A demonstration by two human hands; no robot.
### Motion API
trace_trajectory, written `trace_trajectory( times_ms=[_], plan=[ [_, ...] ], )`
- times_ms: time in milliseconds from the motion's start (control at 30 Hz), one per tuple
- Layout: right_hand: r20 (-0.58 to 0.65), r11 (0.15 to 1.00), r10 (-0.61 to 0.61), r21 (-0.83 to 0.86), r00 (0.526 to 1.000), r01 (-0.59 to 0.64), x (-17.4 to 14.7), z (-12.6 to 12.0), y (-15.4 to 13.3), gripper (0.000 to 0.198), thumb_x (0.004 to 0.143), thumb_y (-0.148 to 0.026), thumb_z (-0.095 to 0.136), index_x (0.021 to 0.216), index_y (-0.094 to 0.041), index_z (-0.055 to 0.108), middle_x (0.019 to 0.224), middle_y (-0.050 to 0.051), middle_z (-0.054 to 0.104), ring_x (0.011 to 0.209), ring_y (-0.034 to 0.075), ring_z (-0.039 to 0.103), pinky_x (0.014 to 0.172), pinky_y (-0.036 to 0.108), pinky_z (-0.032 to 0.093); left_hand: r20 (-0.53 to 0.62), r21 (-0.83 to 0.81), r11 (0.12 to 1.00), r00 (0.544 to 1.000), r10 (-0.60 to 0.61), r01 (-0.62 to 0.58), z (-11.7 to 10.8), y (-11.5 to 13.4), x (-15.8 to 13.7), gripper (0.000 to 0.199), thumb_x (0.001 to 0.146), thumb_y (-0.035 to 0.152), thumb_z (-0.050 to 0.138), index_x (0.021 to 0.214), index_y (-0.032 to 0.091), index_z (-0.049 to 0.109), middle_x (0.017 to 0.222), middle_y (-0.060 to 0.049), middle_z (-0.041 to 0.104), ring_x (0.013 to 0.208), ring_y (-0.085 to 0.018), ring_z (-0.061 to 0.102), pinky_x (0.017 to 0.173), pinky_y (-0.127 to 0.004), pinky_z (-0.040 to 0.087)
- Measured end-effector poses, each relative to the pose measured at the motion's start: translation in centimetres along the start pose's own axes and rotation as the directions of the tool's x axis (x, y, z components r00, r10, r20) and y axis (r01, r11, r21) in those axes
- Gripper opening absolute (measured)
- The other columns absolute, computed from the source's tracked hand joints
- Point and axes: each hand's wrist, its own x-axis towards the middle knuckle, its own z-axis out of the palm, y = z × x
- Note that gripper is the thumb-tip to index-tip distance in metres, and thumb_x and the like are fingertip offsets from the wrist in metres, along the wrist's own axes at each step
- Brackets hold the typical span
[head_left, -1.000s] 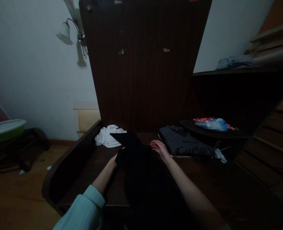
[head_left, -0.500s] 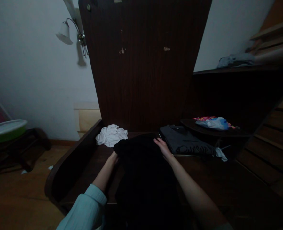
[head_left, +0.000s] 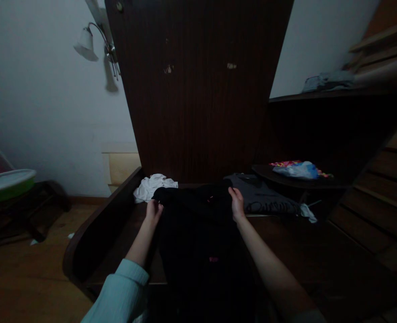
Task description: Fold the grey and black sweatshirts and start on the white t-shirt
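A black garment (head_left: pixel 198 229) with small pink lettering hangs stretched between my hands, its lower part dropping over the front edge of the dark wooden surface. My left hand (head_left: pixel 154 211) is closed on its upper left corner. On the opposite side my right hand (head_left: pixel 236 202) grips the upper right edge between thumb and fingers. Just beyond my left hand lies a crumpled white cloth (head_left: pixel 154 185). A folded dark grey garment (head_left: pixel 268 197) with black lettering rests to the right of my right hand.
The dark wooden surface (head_left: pixel 117 251) has a raised side rail at left and a tall back panel (head_left: pixel 198 98). At right, a low shelf carries a plastic bag (head_left: pixel 299 170); grey cloth (head_left: pixel 329 81) lies on the upper shelf. A green basin (head_left: pixel 8 186) sits on a stool at left.
My right hand has moved right and closed on the black garment's edge. The garment is spread wider, and its pink lettering now shows. My left hand has shifted slightly up and left.
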Motion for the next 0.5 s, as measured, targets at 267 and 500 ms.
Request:
trace_trajectory(
  times_ms=[267, 500],
  plan=[
    [0.036, 0.987, -0.121, -0.104, 0.992, 0.124, -0.2, 0.6, 1.1, 0.044, 0.059, -0.046, 0.057, 0.094, -0.020, 0.052, 0.097, 0.003, 0.059, 0.098, 0.020, 0.052, 0.087, 0.034, 0.038, 0.150, 0.159, 0.961, 0.957, -0.250, 0.226, 1.0, -0.6, -1.7, 0.020, 0.077, 0.013, 0.040, 0.079, 0.012, 0.060, 0.057, -0.003, 0.063, 0.049, -0.014, 0.060, 0.049, -0.021, 0.048],
    [0.230, 0.957, -0.058, -0.264, 0.971, 0.120, -1.5, 1.0, -0.2, 0.069, 0.056, -0.042, 0.064, 0.119, -0.023, 0.041, 0.128, 0.006, 0.044, 0.119, 0.021, 0.037, 0.100, 0.037, 0.026, 0.268, 0.435, 0.813, 0.806, -0.527, 0.387, 0.8, -1.3, -2.0, 0.020, 0.082, 0.022, 0.046, 0.095, 0.012, 0.058, 0.073, -0.006, 0.067, 0.057, -0.014, 0.062, 0.049, -0.020, 0.046]
  ],
)
